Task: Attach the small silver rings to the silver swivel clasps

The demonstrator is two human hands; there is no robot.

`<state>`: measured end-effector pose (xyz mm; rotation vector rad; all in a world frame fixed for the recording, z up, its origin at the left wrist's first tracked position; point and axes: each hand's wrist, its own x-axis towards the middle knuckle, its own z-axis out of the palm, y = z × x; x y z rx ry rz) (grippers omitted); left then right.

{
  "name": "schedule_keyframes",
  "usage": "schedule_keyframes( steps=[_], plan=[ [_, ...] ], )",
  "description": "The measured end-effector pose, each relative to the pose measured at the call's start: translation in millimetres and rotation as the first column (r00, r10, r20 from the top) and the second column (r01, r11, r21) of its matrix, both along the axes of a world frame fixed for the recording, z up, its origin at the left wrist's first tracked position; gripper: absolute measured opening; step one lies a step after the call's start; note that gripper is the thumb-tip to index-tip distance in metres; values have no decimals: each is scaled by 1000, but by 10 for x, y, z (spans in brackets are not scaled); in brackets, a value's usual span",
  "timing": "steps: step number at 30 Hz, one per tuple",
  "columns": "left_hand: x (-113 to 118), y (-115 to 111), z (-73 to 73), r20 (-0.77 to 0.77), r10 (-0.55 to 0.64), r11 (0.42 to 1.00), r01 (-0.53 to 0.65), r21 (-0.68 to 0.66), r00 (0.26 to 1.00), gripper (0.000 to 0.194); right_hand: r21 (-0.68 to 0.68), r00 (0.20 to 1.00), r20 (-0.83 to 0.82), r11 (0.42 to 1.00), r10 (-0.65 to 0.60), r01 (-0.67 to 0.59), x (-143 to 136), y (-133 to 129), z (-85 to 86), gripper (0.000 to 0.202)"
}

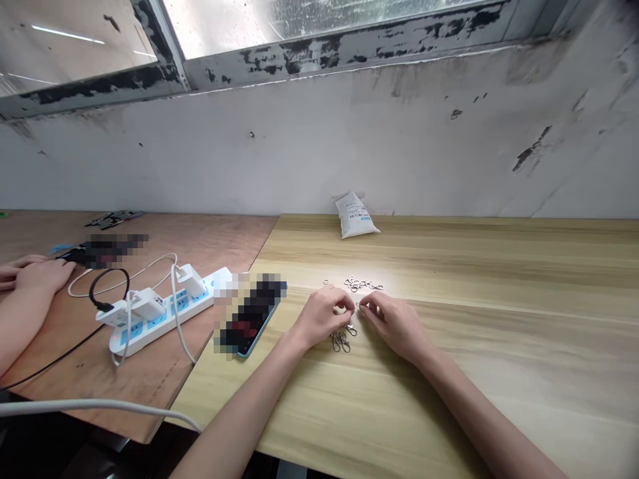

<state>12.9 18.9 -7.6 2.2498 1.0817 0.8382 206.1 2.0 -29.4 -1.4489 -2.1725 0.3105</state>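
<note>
Over the wooden table (499, 346), my left hand (327, 314) has thumb and forefinger pinched together; what lies between them is too small to name. Facing it from the right, my right hand (397, 324) pinches a small metal ring (358, 305) at its fingertips. Several metal clasps (341, 341) lie just below my left hand. Beyond both hands is another group of metal clasps (363, 285). A loose ring (326, 283) rests above my left hand.
A phone (254, 316) lies left of my left hand. Farther left, a white power strip (170, 313) holds plugs and cables. A white packet (355, 216) sits near the wall. Another person's hands (37, 273) are at the far left.
</note>
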Motion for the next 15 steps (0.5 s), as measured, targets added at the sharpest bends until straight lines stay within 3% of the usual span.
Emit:
schedule_keyframes(
  steps=[4,9,15],
  plan=[
    [-36,-12,35,89,45,997,-40,-61,995,10,-37,991,-127,998,42,-47,-46,-50,22,21],
    [-124,12,73,73,9,1000,-8,-24,997,14,-21,953,-279,992,115,-125,-65,-71,16,21],
    [-173,23,64,200,73,987,-41,-158,977,9,-86,855,-505,979,119,-187,-75,-68,2,23]
  ],
)
